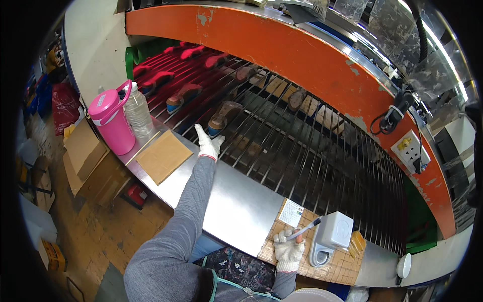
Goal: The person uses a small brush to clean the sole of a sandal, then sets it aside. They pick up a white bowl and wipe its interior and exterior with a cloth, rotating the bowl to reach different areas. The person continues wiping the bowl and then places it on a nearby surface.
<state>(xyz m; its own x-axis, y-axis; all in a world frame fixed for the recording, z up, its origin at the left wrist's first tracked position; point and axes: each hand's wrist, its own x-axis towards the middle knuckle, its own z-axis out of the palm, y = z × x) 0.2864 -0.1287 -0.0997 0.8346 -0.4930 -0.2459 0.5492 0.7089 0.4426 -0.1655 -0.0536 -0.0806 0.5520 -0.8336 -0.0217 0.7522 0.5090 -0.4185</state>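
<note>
My left hand [208, 145], in a white knitted glove, reaches out over the near edge of the roller rack with its fingers apart. Just beyond its fingertips a shoe [224, 117] with a blue-and-tan heel end rests on the metal rods. At the lower right, my right hand [289, 251], also gloved but with a bare fingertip showing, grips a slim white-handled brush [304, 229] with a dark end. Right beside that hand stands a white plastic pot [336, 229] with a round-welled base, on a woven mat [334, 268].
More shoes [187, 93] lie on the rods [302, 156], some under red light. An orange panel [302, 58] spans the far side. On the metal ledge [236, 201] are a pink jug [111, 123], a clear bottle [138, 110], brown cardboard [164, 157] and a yellow block [357, 244].
</note>
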